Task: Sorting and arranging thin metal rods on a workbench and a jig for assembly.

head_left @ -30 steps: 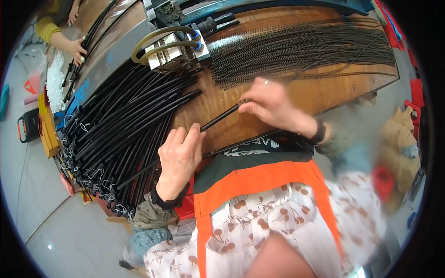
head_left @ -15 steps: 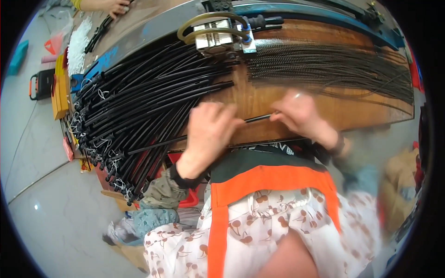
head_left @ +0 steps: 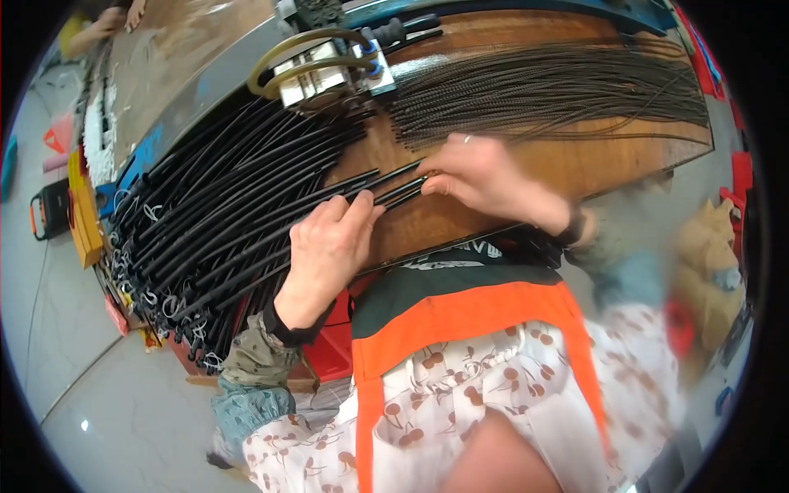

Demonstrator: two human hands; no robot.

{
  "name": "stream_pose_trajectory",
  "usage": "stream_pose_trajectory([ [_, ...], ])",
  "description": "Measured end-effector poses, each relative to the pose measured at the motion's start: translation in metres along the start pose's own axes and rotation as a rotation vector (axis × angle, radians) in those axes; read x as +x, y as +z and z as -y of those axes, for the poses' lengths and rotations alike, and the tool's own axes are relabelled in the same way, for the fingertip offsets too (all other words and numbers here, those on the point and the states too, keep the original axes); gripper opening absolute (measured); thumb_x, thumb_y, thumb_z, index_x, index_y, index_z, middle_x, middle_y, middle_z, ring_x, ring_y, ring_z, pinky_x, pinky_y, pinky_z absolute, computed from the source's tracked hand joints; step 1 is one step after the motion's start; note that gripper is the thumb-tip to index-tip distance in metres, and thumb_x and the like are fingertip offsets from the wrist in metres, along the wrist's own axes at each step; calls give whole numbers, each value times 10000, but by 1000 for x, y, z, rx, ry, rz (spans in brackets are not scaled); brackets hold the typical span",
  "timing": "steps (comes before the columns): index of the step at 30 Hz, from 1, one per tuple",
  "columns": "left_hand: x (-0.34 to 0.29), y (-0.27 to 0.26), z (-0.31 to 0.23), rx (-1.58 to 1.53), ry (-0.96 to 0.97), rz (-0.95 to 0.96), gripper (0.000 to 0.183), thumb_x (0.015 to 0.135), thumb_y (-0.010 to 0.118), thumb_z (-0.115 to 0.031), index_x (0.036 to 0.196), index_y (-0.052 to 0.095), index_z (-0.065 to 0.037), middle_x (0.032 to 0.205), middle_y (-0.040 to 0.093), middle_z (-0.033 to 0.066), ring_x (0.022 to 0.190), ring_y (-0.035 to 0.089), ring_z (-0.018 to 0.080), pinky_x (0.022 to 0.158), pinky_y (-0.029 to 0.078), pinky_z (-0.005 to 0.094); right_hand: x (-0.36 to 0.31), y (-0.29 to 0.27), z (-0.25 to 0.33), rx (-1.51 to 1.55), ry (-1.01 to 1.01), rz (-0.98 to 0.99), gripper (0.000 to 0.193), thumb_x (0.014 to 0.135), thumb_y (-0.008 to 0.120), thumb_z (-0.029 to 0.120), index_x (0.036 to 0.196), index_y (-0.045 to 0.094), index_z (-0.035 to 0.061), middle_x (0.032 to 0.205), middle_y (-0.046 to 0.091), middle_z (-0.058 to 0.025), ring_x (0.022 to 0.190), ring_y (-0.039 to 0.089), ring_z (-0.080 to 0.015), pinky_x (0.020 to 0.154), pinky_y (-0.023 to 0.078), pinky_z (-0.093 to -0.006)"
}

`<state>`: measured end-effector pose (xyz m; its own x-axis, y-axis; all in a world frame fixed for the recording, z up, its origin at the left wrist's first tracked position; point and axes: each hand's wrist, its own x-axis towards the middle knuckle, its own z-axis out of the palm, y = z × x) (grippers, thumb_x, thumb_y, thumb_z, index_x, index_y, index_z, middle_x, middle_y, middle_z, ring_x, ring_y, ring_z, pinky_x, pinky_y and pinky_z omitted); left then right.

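Thin black tubes (head_left: 238,185) lie in a wide fanned pile on the wooden table, their far-left ends carrying white string loops. My left hand (head_left: 329,242) is closed around black tubes near the front of the pile. From it, tube ends (head_left: 401,195) stick out to the right. My right hand (head_left: 477,174) pinches at those ends; its fingertips touch them, and a small brownish bit shows there, too small to name. Behind my right hand lies a bundle of long, dark coil springs (head_left: 542,90).
A metal clamp block (head_left: 320,78) with yellowish hoses stands at the table's back, beside a blue rail (head_left: 526,12). Bare wood (head_left: 526,160) shows at the table's front right. At the upper left another person's hand (head_left: 107,23) is at a second table. A yellow box (head_left: 84,234) sits left.
The view has shifted, so the table appears further left. My right hand has moved in toward the pile's tube ends. Several tube ends now lie between my hands, where one showed before.
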<state>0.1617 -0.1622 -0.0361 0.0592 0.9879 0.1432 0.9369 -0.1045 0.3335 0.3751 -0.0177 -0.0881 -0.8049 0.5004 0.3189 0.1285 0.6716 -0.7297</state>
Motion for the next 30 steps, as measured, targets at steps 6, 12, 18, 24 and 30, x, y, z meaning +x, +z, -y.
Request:
stream_pose_trajectory([
  [6,7,9,-19,-81,11,39,157,866,741,-162,971,661,-77,689,539,51,604,608,233,500,489,365,-19,-4,-2,-24,-37,-72,267,830,765,219,1052,723,78,768,643,-72,715,605,-274,621,511,-375],
  [12,7,21,-37,-105,6,80,177,862,732,-200,970,654,-83,745,574,50,706,624,229,575,492,365,-24,-13,1,-283,-413,-16,418,811,733,114,1223,693,57,901,657,-74,825,627,-276,736,559,-372],
  [18,0,35,-9,-89,12,-75,170,849,735,-213,961,661,-108,951,585,36,916,553,249,772,421,380,-3,-29,-21,-429,-238,-40,153,720,727,120,839,637,88,815,591,-14,776,548,-227,677,440,-335],
  [24,-1,24,16,206,-70,61,139,843,734,-231,880,638,-139,905,557,28,902,531,245,782,396,405,14,-12,-22,-712,-287,142,95,708,626,117,772,563,85,800,518,-37,835,543,-231,720,461,-337],
  [30,-4,32,15,155,7,86,127,832,728,-196,865,622,-135,893,534,30,895,520,238,764,382,402,9,-11,-19,-415,-152,62,206,748,641,55,953,635,53,846,569,-65,845,563,-262,716,493,-377],
])
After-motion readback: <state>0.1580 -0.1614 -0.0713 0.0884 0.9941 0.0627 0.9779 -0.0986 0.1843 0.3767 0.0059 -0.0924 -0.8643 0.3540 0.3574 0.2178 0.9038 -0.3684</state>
